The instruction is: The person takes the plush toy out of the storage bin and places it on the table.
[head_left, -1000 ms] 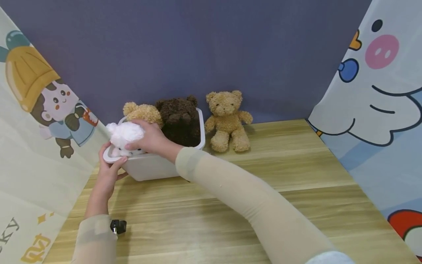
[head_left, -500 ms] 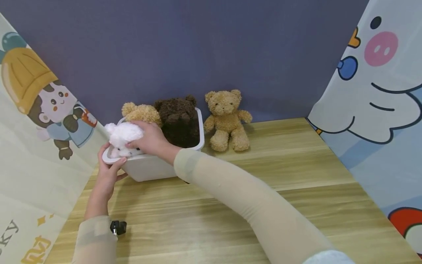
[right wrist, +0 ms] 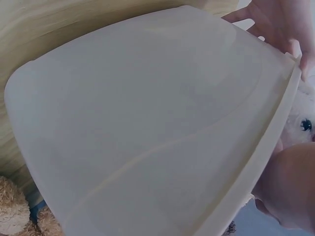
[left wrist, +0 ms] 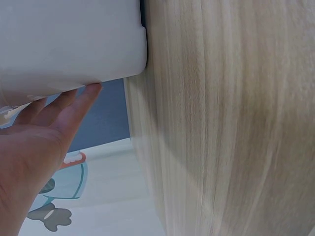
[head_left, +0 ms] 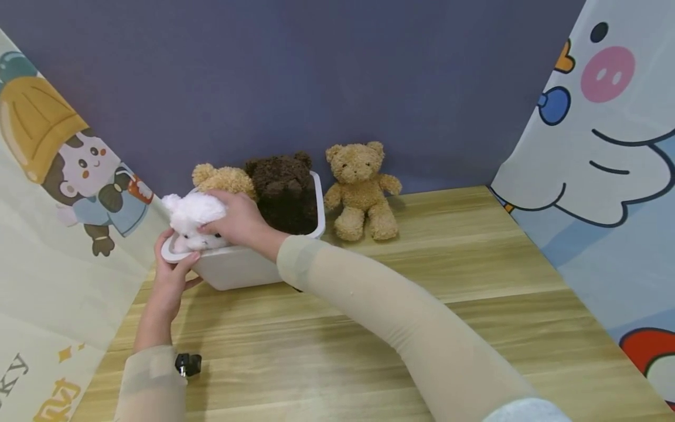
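Observation:
A white plush toy [head_left: 196, 220] sits low in the left end of a white plastic bin [head_left: 237, 271], with its head above the rim. My right hand [head_left: 239, 220] grips the toy's head from the right, thumb across its face. At the bin's left corner my left hand [head_left: 170, 281] holds the rim, thumb on the front edge. In the left wrist view its fingers [left wrist: 74, 105] lie against the bin's outer wall. A tan teddy bear [head_left: 224, 180] and a dark brown teddy bear [head_left: 279, 176] are also in the bin, their lower parts hidden.
Another tan teddy bear [head_left: 361, 190] sits on the wooden table [head_left: 464, 281] just right of the bin, against the dark blue back panel [head_left: 358, 76]. Printed cartoon panels stand on both sides. A small black device [head_left: 188, 364] is by the left sleeve.
The whole scene shifts slightly left and up in the head view. Both hands keep their hold on the bin and the white plush toy, with little visible movement.

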